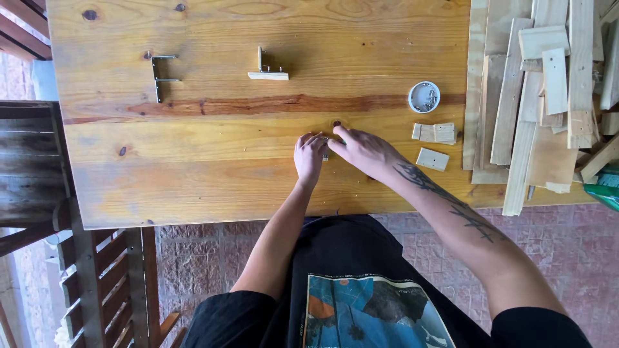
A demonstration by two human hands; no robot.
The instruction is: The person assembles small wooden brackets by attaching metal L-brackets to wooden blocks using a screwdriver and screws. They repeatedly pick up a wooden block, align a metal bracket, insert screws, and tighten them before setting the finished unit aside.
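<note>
My left hand and my right hand meet over the middle of a varnished wooden table. Both pinch a small object between their fingertips; it is mostly hidden, so I cannot tell what it is. My right forearm reaches in from the lower right. A small wood block with a metal bracket stands further back on the table. A metal bracket lies at the back left.
A round white container of screws sits right of my hands. Small square wood pieces and one more lie near it. Stacked wood slats cover the table's right end. A wooden chair stands lower left.
</note>
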